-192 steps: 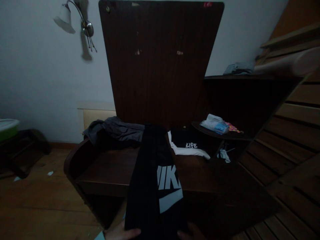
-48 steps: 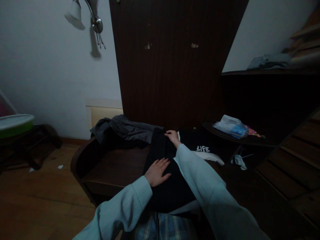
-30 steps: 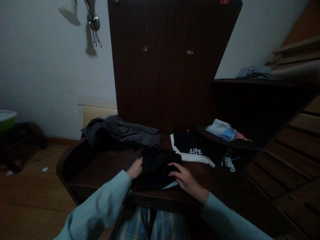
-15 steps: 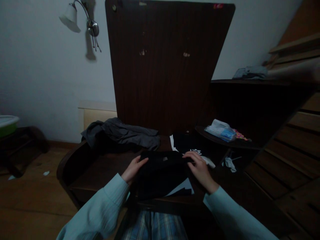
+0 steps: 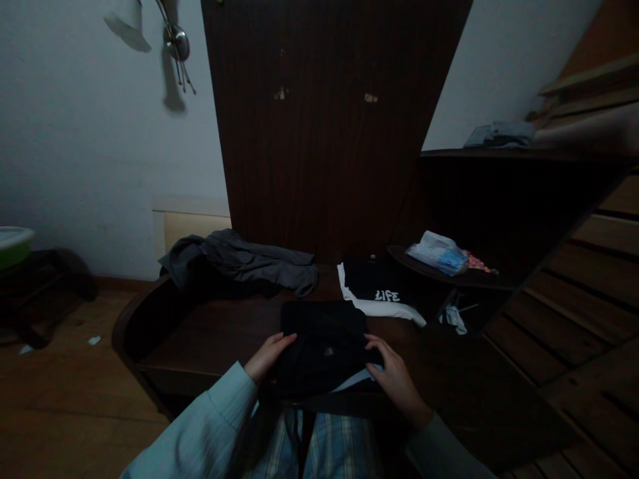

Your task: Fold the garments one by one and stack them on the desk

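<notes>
A folded black garment (image 5: 319, 332) lies on the dark wooden seat in front of me. It has a small pale mark near its middle and a light strip along its lower right edge. My left hand (image 5: 272, 354) pinches the garment's left side, thumb on top. Opposite it, my right hand (image 5: 394, 376) grips the right side with bent fingers. Just beyond, to the right, rests a folded black and white garment (image 5: 367, 283) with white lettering reading "LIFE". A crumpled grey garment (image 5: 249, 259) lies at the back left.
The dark wooden bench (image 5: 210, 332) has a curved left arm and a tall back panel (image 5: 319, 159). Corner shelves (image 5: 489, 285) on the right carry a plastic-wrapped pack (image 5: 439, 253) and a grey cloth (image 5: 504, 134). A wall lamp (image 5: 177, 43) hangs upper left.
Both hands have brought the black garment's far edge down toward me, so it lies flatter with the pale mark lower. The lettered garment behind is now less covered. My view has tilted slightly downward.
</notes>
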Tool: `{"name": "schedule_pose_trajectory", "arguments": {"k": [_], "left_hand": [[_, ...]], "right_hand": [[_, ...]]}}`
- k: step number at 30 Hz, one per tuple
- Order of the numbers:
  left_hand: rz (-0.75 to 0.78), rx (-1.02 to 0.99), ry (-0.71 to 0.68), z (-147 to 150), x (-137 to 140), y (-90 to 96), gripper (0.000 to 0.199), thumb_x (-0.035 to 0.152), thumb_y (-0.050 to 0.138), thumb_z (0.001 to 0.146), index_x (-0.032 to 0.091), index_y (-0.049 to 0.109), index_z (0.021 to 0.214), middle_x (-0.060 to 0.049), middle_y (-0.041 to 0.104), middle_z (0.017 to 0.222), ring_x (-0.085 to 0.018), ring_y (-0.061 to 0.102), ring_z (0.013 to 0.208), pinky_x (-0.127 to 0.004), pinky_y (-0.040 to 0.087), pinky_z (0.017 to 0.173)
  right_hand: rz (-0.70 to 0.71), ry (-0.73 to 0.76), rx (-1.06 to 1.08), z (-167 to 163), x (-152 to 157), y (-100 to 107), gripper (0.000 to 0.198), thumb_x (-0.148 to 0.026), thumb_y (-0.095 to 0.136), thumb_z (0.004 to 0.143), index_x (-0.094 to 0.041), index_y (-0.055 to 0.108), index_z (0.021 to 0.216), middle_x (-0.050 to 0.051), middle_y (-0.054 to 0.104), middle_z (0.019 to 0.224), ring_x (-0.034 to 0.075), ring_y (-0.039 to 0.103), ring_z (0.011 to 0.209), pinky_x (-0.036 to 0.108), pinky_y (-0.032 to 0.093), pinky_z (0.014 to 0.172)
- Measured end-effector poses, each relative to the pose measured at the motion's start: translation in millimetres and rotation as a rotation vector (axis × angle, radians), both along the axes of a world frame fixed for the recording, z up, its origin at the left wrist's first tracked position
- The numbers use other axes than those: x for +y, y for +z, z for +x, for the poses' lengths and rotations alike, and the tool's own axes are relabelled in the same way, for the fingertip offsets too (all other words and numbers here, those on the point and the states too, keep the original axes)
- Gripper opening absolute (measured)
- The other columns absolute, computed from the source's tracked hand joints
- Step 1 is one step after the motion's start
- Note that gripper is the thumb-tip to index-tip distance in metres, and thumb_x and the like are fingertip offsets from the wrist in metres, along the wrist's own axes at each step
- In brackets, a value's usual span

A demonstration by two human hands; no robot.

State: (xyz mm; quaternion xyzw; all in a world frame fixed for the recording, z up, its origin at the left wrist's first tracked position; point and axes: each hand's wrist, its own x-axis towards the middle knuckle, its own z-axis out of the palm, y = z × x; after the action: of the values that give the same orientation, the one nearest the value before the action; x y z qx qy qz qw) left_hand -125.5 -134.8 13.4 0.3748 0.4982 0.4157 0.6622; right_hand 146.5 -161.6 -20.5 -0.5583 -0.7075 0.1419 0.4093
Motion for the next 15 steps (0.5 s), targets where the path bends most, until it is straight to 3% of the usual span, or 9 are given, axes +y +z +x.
{"name": "schedule_pose_trajectory", "arguments": {"k": [4, 9, 15], "left_hand": [[-0.072, -0.01, -0.025, 0.7, -6.0, 3.7, 0.033, 0.041, 0.074, 0.05, 0.012, 0.063, 0.061, -0.001, 0.064, 0.057, -0.012, 0.057, 0.051, -0.019, 0.042, 0.05], [-0.087, -0.099, -0.015, -2.8, -11.1, 5.1, 0.034, 0.043, 0.072, 0.054, 0.012, 0.065, 0.066, -0.003, 0.067, 0.062, -0.014, 0.06, 0.057, -0.021, 0.043, 0.05], [-0.021, -0.167, -0.103, -4.6, -11.2, 5.5, 0.03, 0.031, 0.075, 0.052, 0.011, 0.063, 0.071, -0.004, 0.067, 0.067, -0.014, 0.061, 0.061, -0.022, 0.045, 0.059]], "right_hand": [[-0.002, -0.015, 0.0, -1.2, -4.6, 1.7, 0.018, -0.013, 0.039, 0.062, -0.022, 0.042, 0.078, 0.007, 0.057, 0.108, 0.02, 0.055, 0.098, 0.036, 0.043, 0.083], [0.186, -0.102, -0.031, -0.3, -8.5, -0.4, 0.009, -0.018, 0.041, 0.071, -0.022, 0.041, 0.079, 0.009, 0.058, 0.101, 0.021, 0.055, 0.094, 0.037, 0.044, 0.078], [0.315, -0.035, -0.02, 3.3, -13.0, 1.5, 0.008, -0.022, 0.047, 0.074, -0.021, 0.043, 0.08, 0.009, 0.056, 0.098, 0.022, 0.054, 0.092, 0.036, 0.044, 0.076]]}}
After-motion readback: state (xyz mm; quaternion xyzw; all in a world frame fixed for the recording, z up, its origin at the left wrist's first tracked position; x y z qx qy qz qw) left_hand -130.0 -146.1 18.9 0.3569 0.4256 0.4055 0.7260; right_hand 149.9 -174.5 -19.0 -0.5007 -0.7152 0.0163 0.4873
